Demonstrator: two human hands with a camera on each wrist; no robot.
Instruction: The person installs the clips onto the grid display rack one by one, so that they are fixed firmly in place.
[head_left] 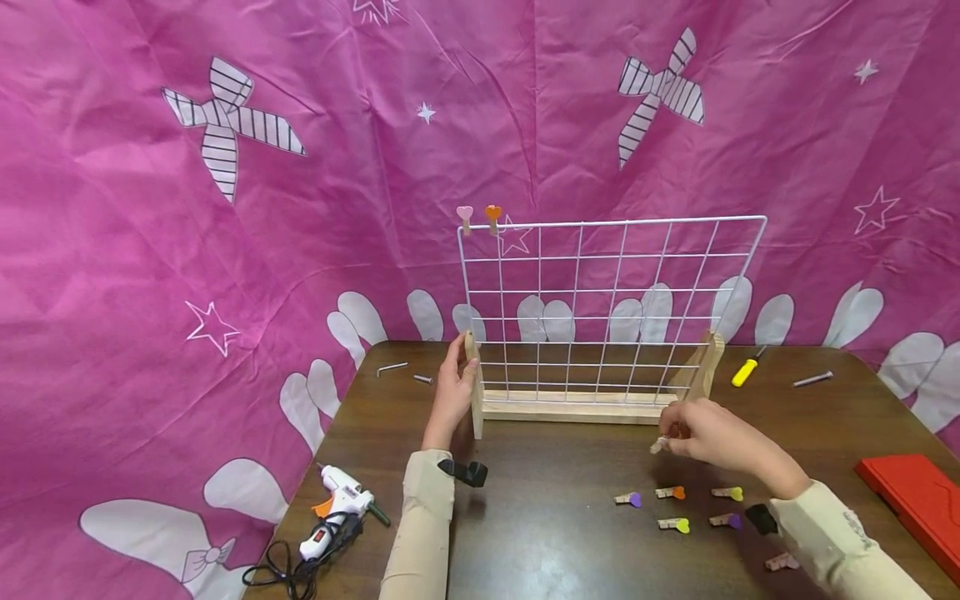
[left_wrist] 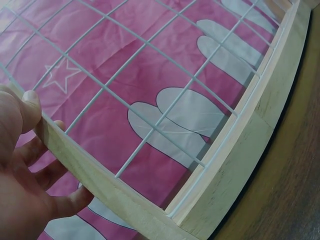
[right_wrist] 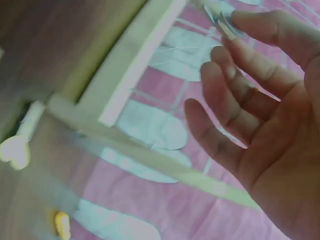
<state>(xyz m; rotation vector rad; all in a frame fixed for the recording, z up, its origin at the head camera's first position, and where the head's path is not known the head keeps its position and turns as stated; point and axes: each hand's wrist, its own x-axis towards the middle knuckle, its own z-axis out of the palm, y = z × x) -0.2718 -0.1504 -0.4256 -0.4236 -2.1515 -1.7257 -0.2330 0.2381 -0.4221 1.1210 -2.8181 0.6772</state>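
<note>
A white wire grid (head_left: 577, 317) stands upright in a wooden frame with side posts and a base bar (head_left: 577, 410). My left hand (head_left: 453, 396) grips the left wooden post (left_wrist: 80, 160), thumb on one side and fingers on the other. Two heart clothespins, one pink (head_left: 465, 217) and one orange (head_left: 492, 217), are clipped at the top left of the grid. In front of the base bar's right end, my right hand (head_left: 705, 433) pinches a small wooden clothespin (head_left: 657, 445) between thumb and index finger; the other fingers curve loosely in the right wrist view.
Several heart clothespins, among them an orange one (head_left: 671, 492) and a yellow one (head_left: 673, 525), lie on the table (head_left: 540, 508). A glue gun (head_left: 343, 492) with its cord is at left. Around the stand are a yellow screwdriver (head_left: 745, 372), bolts (head_left: 813, 379), and a red case (head_left: 915, 508).
</note>
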